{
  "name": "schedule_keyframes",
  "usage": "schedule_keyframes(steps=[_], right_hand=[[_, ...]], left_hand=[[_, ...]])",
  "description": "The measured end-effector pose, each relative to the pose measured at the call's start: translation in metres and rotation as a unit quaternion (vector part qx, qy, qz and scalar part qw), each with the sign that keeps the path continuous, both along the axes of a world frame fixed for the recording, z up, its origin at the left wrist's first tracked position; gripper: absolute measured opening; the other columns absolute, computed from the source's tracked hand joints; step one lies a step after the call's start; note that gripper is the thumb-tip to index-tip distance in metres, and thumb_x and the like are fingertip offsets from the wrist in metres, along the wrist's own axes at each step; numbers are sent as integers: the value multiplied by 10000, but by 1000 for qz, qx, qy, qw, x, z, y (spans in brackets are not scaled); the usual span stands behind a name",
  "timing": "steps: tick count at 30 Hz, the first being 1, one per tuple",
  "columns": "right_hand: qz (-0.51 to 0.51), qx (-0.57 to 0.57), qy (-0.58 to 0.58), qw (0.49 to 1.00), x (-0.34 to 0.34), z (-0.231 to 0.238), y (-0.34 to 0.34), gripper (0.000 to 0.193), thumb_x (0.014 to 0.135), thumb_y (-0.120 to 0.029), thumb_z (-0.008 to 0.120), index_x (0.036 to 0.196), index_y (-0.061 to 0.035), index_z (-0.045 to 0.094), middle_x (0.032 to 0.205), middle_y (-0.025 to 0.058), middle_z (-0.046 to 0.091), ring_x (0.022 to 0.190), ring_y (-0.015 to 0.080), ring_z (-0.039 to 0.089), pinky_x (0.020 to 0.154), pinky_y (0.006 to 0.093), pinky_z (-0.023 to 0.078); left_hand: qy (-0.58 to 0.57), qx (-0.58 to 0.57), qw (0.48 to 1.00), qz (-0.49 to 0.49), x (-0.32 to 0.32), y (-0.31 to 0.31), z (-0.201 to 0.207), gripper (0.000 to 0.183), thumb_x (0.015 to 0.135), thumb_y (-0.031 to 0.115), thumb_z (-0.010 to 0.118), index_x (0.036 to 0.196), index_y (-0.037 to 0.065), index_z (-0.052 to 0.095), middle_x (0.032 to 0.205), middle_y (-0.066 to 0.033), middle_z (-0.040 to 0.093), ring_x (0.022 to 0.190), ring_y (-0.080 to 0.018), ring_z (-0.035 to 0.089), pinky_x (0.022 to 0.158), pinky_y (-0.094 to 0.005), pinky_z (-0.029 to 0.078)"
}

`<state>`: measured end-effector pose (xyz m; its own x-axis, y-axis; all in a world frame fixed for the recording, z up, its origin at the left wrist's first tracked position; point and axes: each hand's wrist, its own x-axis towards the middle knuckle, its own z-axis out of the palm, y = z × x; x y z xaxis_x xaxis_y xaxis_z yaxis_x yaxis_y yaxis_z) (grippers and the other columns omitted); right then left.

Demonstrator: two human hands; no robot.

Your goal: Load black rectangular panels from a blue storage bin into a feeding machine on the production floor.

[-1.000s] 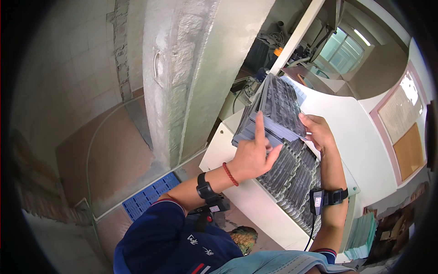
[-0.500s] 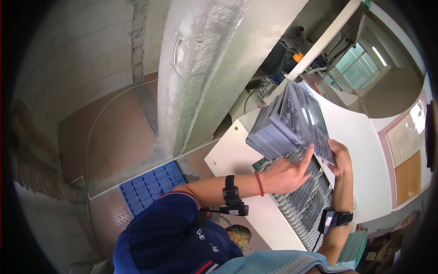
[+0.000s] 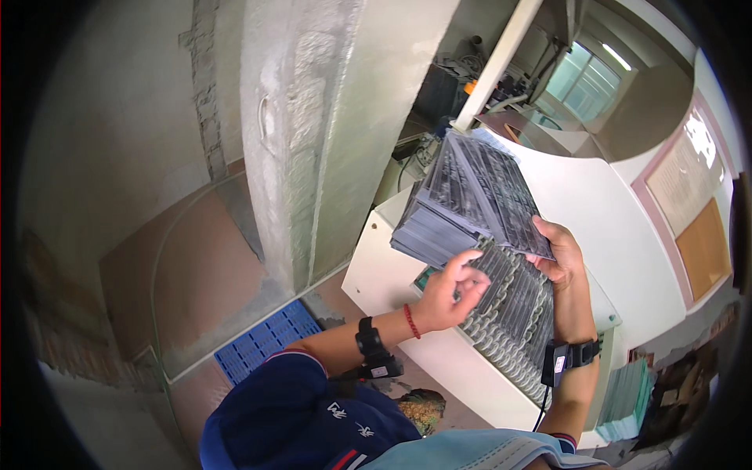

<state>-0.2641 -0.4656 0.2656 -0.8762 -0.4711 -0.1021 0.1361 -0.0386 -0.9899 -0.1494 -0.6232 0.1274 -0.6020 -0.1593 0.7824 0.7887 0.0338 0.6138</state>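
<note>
A stack of thin grey rectangular panels [image 3: 435, 231] stands on the white machine, with dark patterned panels fanned out at its upper right. My right hand [image 3: 558, 252] grips the lower right corner of the outermost dark panel [image 3: 509, 192], thumb on its face and fingers behind. My left hand [image 3: 453, 291], with a red bead bracelet at the wrist, hovers by the stack's lower edge. Its fingers are bent and apart, and I see nothing in them. Below both hands lies a bed of pale rollers or coils [image 3: 501, 313] with dark strips between them.
The white machine top [image 3: 384, 266] surrounds the coil bed. A concrete pillar [image 3: 305, 141] rises to the left, with a blue plastic grid [image 3: 266, 333] on the floor. Greenish sheets [image 3: 627, 399] are stacked at lower right. A framed board [image 3: 689, 211] hangs at right.
My left hand has drawn back from the panels' face, its pointing finger now bent. The outer panels have tilted farther over to the left. The whole view has shifted slightly.
</note>
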Motion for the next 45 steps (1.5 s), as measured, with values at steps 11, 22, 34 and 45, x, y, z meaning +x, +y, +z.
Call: schedule_keyframes(steps=[11,22,34,45], right_hand=[[-139,2,-3,990,112,-38,90,308,837,-177,594,961,100,548,792,138,628,615,180,616,518,300,506],[-255,31,-80,963,186,-154,135,249,879,-109,535,1047,76,544,894,101,630,723,131,600,657,227,477],[-206,134,82,966,172,-191,99,422,883,-156,546,1208,87,427,1050,126,585,949,160,534,847,273,416],[-293,533,407,681,173,-163,81,355,700,-236,715,943,3,617,893,152,618,766,295,609,658,351,503]], left_hand=[[-191,344,701,-595,-14,34,-23,512,965,321,346,1349,-4,249,1308,-151,412,1227,-279,388,1040,-471,312],[-483,284,675,-480,3,90,-41,315,886,223,524,1132,27,513,951,-59,626,815,-147,634,669,-285,536],[-473,314,664,-486,-4,81,-74,310,865,156,500,1115,-25,519,980,-129,626,825,-212,640,743,-331,523],[-483,263,749,-370,-18,78,-99,307,779,16,616,1074,-2,531,968,-69,612,816,-164,611,713,-297,503]])
